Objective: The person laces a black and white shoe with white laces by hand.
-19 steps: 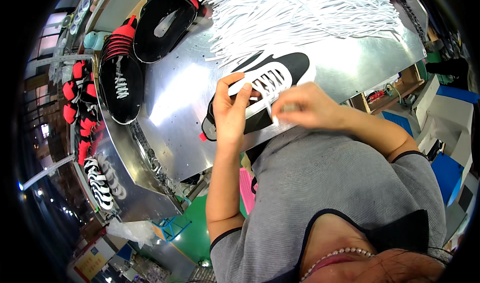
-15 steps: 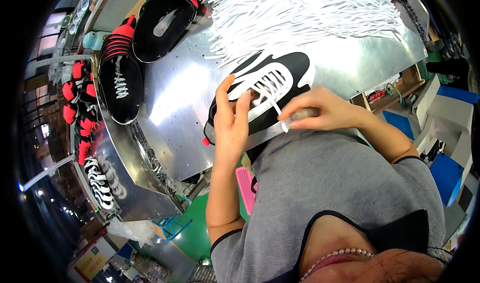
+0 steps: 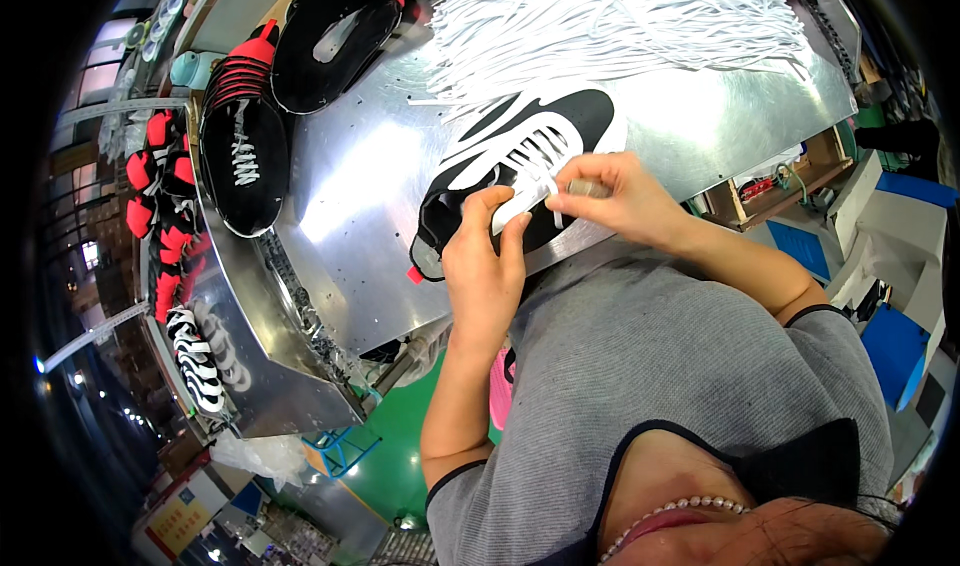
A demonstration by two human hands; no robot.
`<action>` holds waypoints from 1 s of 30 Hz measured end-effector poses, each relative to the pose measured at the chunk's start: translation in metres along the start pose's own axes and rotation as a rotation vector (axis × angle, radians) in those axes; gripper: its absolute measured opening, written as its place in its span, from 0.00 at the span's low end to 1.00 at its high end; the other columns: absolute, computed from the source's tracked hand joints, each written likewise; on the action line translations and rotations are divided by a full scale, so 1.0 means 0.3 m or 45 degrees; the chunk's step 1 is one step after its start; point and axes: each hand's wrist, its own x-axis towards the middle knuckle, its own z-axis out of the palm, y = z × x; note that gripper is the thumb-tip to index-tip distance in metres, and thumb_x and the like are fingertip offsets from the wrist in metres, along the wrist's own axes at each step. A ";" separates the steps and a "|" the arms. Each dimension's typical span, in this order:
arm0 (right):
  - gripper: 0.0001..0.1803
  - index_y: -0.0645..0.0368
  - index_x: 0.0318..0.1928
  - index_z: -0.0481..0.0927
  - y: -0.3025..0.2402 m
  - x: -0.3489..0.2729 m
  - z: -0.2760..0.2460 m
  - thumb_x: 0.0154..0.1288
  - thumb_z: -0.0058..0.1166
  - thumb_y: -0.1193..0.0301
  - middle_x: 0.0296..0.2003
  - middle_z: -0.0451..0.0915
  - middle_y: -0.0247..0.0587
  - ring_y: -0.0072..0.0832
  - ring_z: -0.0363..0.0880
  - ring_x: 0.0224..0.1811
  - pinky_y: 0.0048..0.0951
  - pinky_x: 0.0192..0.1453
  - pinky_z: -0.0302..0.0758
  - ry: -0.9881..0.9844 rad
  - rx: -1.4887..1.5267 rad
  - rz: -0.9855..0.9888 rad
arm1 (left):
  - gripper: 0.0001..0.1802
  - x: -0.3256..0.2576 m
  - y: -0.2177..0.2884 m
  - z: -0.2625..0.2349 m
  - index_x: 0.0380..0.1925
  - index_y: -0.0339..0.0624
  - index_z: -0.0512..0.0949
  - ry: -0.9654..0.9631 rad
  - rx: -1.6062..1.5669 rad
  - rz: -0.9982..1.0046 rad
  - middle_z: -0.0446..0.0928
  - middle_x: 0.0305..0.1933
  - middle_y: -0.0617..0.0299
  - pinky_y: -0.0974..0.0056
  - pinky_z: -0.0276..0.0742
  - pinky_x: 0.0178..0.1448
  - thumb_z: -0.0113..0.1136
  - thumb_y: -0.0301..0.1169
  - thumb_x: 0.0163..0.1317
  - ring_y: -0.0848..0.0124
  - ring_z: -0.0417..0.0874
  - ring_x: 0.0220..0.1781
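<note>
A black and white shoe upper [image 3: 600, 116] lies on the metal table in front of me, its heel with a red tab toward the lower left. White shoelace [image 3: 542, 148] crosses the eyelet rows in several bars near the toe. My left hand [image 3: 485, 266] pinches the near eyelet edge between thumb and fingers. Over the same edge, farther right, my right hand [image 3: 630, 204] is closed with its fingertips at the lace. A short tan piece [image 3: 590, 188], like a handle, shows within that hand; its full shape is hidden.
A wide heap of white shoelaces [image 3: 610, 21] covers the table's [image 3: 350, 196] far side. Black and red shoe uppers [image 3: 245, 166] stand at the left. More red and black ones [image 3: 165, 216] and a black and white striped stack [image 3: 195, 361] are beyond the table's left edge.
My right hand has moved up and left to the eyelet edge, drawing in the lace. My left hand has shifted right along the shoe upper, its fingers now lower and pinching the edge.
</note>
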 end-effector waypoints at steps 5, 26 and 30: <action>0.09 0.60 0.34 0.81 -0.066 0.065 -0.004 0.65 0.63 0.68 0.25 0.73 0.21 0.08 0.63 0.27 0.16 0.29 0.60 0.024 0.073 -0.039 | 0.14 0.015 0.042 -0.013 0.44 0.35 0.77 -0.084 0.005 -0.091 0.82 0.36 0.47 0.59 0.75 0.37 0.65 0.30 0.62 0.55 0.82 0.31; 0.10 0.61 0.41 0.72 -0.036 -0.048 -0.064 0.70 0.56 0.67 0.23 0.79 0.42 0.34 0.78 0.24 0.31 0.31 0.71 -0.117 -0.347 -0.078 | 0.12 0.031 0.016 0.039 0.38 0.38 0.81 0.114 0.135 0.057 0.83 0.27 0.60 0.70 0.73 0.31 0.72 0.29 0.57 0.76 0.78 0.25; 0.11 0.61 0.39 0.73 -0.026 -0.037 -0.055 0.70 0.56 0.67 0.23 0.80 0.42 0.34 0.79 0.24 0.31 0.31 0.72 -0.110 -0.340 -0.088 | 0.12 0.029 0.000 0.042 0.39 0.37 0.82 0.111 0.132 0.098 0.83 0.28 0.60 0.71 0.72 0.31 0.72 0.28 0.57 0.77 0.78 0.25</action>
